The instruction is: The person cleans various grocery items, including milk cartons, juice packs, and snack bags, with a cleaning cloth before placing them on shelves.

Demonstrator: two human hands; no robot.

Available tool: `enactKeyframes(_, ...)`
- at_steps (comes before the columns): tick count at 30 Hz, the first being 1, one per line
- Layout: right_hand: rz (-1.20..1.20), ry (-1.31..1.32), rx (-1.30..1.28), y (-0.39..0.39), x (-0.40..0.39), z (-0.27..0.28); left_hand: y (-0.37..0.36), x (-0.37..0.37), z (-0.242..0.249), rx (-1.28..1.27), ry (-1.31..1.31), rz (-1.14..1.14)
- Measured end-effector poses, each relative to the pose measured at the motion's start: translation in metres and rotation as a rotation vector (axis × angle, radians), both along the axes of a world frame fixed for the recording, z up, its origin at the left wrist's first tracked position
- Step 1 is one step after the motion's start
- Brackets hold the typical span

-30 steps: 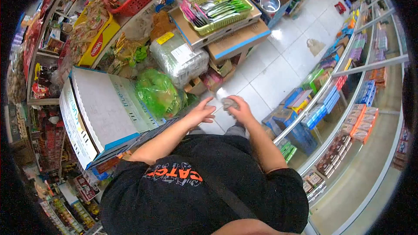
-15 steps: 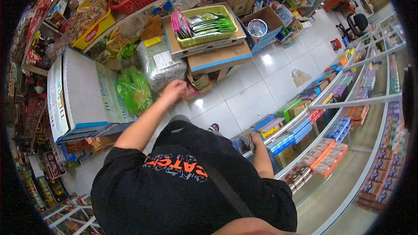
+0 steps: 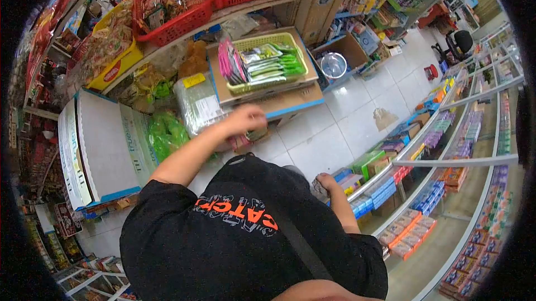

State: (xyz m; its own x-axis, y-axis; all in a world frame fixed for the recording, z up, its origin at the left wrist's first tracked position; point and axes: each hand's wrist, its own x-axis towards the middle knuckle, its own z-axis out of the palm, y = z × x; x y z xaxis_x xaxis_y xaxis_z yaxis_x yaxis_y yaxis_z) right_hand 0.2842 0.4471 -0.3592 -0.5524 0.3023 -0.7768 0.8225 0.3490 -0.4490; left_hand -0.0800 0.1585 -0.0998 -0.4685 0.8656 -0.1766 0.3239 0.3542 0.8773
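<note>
My left hand (image 3: 248,119) is over the front of the stacked cardboard boxes (image 3: 296,108), fingers loosely bent and slightly blurred, with nothing visible in them. Beyond it, a yellow-green basket (image 3: 242,85) on the boxes holds green and pink packets (image 3: 279,62). A plastic-wrapped bundle (image 3: 198,103) stands beside my left wrist. Low by the glass counter, my right hand (image 3: 326,181) is closed around a crumpled grey cloth (image 3: 318,190), partly hidden by my body.
On the left, a large white carton (image 3: 106,142) stands beside a green plastic bag (image 3: 167,131). Red baskets (image 3: 173,34) fill the shelf above. The glass display counter (image 3: 455,161) runs along my right. Tiled floor (image 3: 318,142) lies between, with a bowl in an open box (image 3: 334,65) farther ahead.
My left hand has moved forward and right, from beside the wrapped bundle to the front of the boxes. My right hand still grips the grey cloth. The view has tilted up slightly.
</note>
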Motion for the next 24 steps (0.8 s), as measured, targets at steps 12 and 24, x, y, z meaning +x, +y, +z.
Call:
enactKeyframes(12,0.383,0.335,-0.253,0.075,-0.224,0.2,0.015,0.02,-0.073,-0.45,-0.213,-0.193)
enactKeyframes(24,0.208,0.87,-0.542,0.105,-0.458,0.245,0.096,0.008,-0.081,-0.469,0.062,0.767)
